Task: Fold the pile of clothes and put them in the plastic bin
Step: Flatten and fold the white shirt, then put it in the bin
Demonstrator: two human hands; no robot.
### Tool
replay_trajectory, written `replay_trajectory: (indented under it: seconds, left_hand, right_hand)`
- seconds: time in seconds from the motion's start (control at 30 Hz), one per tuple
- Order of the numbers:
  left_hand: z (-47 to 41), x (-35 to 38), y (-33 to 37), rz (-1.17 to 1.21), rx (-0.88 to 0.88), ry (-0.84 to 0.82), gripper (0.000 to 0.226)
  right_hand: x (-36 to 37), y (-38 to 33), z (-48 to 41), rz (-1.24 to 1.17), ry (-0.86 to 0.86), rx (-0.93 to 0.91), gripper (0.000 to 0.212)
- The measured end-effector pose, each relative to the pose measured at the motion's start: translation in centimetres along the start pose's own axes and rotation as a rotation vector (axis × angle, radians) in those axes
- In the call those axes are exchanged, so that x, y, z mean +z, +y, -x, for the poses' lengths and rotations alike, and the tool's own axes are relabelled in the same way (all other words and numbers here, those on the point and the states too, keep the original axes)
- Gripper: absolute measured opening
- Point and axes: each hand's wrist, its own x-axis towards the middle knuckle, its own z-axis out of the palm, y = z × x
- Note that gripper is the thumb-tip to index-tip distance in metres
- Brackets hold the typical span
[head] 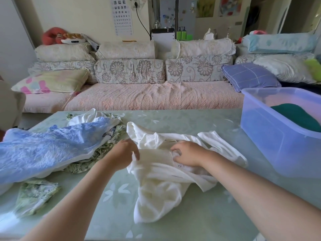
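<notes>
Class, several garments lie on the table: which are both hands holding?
The white garment in the middle; the blue garment and the green floral cloth lie unheld to its left.

Showing a home living room: stretching across the view, a long sofa [152, 98] in a pink quilted cover, carrying floral cushions [129, 71] along its back. Sitting atop the sofa's left end, a red plush toy [52, 34]; hanging above the sofa, an eye chart [122, 14]; standing behind the sofa, a fridge [167, 7] wearing magnets [164, 16]. Standing before the sofa, a table [182, 122] bearing loose clothes [52, 146].
</notes>
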Motion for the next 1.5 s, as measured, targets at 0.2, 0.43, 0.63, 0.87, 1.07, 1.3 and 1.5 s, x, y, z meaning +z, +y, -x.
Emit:
replay_trajectory:
  seconds: [0.2,0.43,0.63,0.87,1.07,1.3,1.5]
  left_hand:
    - [1.5,-1.3,6.9,0.215,0.233,-0.199,0.020]
    - [0.8,-1.0,8.0,0.204,0.136,-0.031,0.015]
    - [0.0,-2.6,6.2,0.723,-0.198,0.378,0.016]
    - [0.4,-1.6,4.7,-0.014,-0.375,0.267,0.026]
    - [1.6,-1.6,8.6,0.363,0.365,0.084,0.070]
    - [0.9,-3.6,6.8,0.304,0.027,0.365,0.048]
    - [1.6,-5.5,0.7,-0.318,-0.599,0.069,0.034]
  right_hand:
    - [-3.3,-2.1,1.6,-0.111,-0.273,-0.027,0.043]
    - [-3.6,-1.7,3.3,-0.139,-0.280,0.052,0.026]
    - [-5.1,-0.7,3.9,-0.377,-0.009,0.013,0.022]
    - [-5.9,-0.8,4.3,-0.026,-0.010,0.090,0.040]
    - [-5.5,-2.8,3.7,-0.342,0.091,-0.050,0.038]
    - [-4.3,-0.6,3.0,-0.199,-0.064,0.009,0.021]
    - [-3.2,1.0,2.9,0.016,-0.125,0.129,0.014]
